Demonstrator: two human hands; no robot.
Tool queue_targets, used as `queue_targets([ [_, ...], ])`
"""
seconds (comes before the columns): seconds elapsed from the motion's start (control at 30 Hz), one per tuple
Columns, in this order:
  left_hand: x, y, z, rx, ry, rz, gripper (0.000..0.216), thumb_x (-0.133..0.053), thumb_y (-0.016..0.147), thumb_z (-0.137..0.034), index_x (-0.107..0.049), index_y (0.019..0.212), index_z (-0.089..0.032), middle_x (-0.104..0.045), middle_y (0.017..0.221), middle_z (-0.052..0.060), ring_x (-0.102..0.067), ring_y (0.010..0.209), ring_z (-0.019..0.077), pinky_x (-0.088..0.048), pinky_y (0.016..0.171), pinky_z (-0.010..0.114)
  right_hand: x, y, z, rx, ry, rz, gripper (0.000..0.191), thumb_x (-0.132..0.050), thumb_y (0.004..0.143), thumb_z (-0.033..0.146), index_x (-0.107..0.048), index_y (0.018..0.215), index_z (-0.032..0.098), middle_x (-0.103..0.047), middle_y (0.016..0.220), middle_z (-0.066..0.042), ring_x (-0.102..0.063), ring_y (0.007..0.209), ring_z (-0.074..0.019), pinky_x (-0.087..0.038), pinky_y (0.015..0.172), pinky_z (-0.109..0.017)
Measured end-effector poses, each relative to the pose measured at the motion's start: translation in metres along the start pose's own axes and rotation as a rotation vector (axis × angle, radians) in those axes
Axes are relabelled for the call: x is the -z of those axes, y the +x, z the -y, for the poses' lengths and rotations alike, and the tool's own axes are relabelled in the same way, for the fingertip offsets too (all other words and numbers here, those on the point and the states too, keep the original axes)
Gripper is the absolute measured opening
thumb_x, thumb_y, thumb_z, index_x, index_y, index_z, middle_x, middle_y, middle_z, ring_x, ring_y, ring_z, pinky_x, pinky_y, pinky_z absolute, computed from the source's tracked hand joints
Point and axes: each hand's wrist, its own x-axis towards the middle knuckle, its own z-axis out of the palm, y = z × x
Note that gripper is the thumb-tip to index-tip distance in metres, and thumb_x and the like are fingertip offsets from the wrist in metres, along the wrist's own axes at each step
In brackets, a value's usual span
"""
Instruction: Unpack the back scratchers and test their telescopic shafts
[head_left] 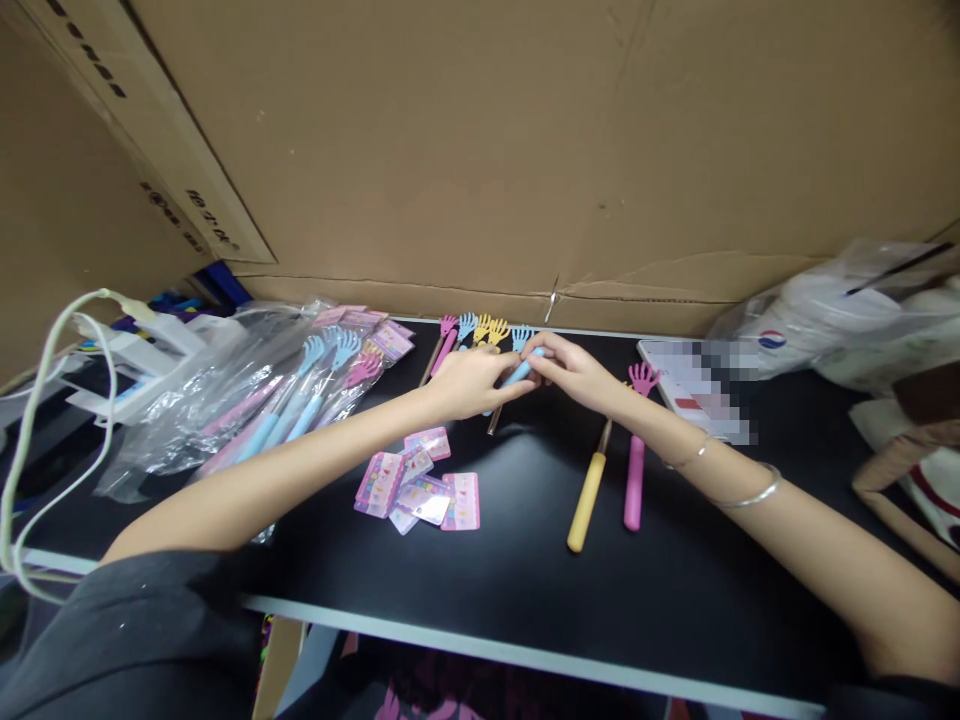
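My left hand is closed around a blue back scratcher, whose smooth handle end points up to the right. The fingertips of my right hand pinch the tip of that same handle. Behind the hands lie several back scratchers with hand-shaped heads, among them a pink head and a yellow head; my fingers hide part of them. Under my right wrist, a yellow-handled back scratcher and a pink-handled back scratcher rest on the black table.
Small printed cards lie in a loose pile before my left forearm. On the left are bagged back scratchers and a white cable. A white box and a plastic bag stand right. Cardboard walls the back.
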Motion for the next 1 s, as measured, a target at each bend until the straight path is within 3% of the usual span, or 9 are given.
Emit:
queue_targets([
  [0.07, -0.004, 0.001, 0.006, -0.158, 0.001, 0.041, 0.044, -0.042, 0.093, -0.051, -0.061, 0.113, -0.018, -0.065, 0.111, 0.01, -0.056, 0.11, 0.0238, -0.043, 0.093, 0.036, 0.011, 0.001, -0.004, -0.065, -0.007, -0.012, 0.028, -0.048, 0.089, 0.047, -0.049, 0.093, 0.019, -0.054, 0.067, 0.003, -0.054, 0.06, -0.0093, -0.043, 0.055, -0.022],
  [0.13, -0.01, -0.001, 0.015, -0.275, 0.015, 0.1, 0.047, -0.046, 0.091, -0.051, -0.058, 0.122, -0.017, -0.056, 0.131, 0.011, -0.041, 0.129, 0.0263, -0.03, 0.108, 0.042, 0.022, 0.003, -0.009, -0.18, -0.041, 0.04, 0.027, -0.048, 0.09, 0.045, -0.049, 0.096, 0.019, -0.054, 0.065, 0.004, -0.056, 0.058, -0.0088, -0.042, 0.052, -0.02],
  [0.2, -0.017, -0.003, 0.024, -0.283, 0.027, 0.14, 0.054, -0.048, 0.089, -0.053, -0.051, 0.131, -0.019, -0.041, 0.147, 0.011, -0.026, 0.139, 0.0282, -0.018, 0.114, 0.048, 0.03, 0.007, -0.015, -0.32, -0.102, 0.112, 0.023, -0.05, 0.091, 0.041, -0.048, 0.097, 0.019, -0.057, 0.064, 0.004, -0.06, 0.057, -0.0093, -0.042, 0.05, -0.019],
  [0.3, -0.026, -0.005, 0.036, -0.216, 0.011, 0.137, 0.055, -0.046, 0.091, -0.052, -0.044, 0.138, -0.023, -0.028, 0.153, 0.01, -0.019, 0.142, 0.0268, -0.014, 0.116, 0.048, 0.03, 0.015, -0.023, -0.429, -0.182, 0.123, 0.018, -0.054, 0.089, 0.032, -0.044, 0.096, 0.019, -0.059, 0.061, 0.005, -0.059, 0.049, -0.009, -0.04, 0.045, -0.018],
  [0.5, -0.034, -0.004, 0.042, -0.116, -0.065, 0.117, 0.049, -0.038, 0.096, -0.045, -0.04, 0.141, -0.024, -0.026, 0.155, 0.005, -0.017, 0.144, 0.0212, -0.012, 0.118, 0.044, 0.008, 0.033, -0.034, -0.426, -0.263, -0.004, 0.017, -0.054, 0.089, 0.027, -0.04, 0.096, 0.021, -0.057, 0.055, 0.01, -0.05, 0.033, -0.0063, -0.033, 0.041, -0.018],
  [0.7, -0.041, -0.004, 0.038, -0.11, -0.086, 0.069, 0.051, -0.036, 0.097, -0.037, -0.031, 0.145, -0.021, -0.023, 0.156, 0.007, -0.015, 0.145, 0.0206, -0.013, 0.118, 0.042, -0.003, 0.051, -0.033, -0.48, -0.25, -0.024, 0.014, -0.047, 0.091, 0.016, -0.034, 0.094, 0.022, -0.058, 0.058, 0.009, -0.054, 0.035, -0.0084, -0.033, 0.038, -0.019],
  [1.0, -0.045, -0.006, 0.035, -0.104, -0.073, 0.025, 0.048, -0.033, 0.097, -0.047, -0.045, 0.137, -0.023, -0.033, 0.152, 0.008, -0.024, 0.141, 0.0229, -0.019, 0.116, 0.043, -0.007, 0.059, -0.032, -0.449, -0.316, 0.0, 0.008, -0.048, 0.09, 0.019, -0.042, 0.094, 0.02, -0.061, 0.06, 0.007, -0.054, 0.037, -0.0068, -0.037, 0.044, -0.018],
])
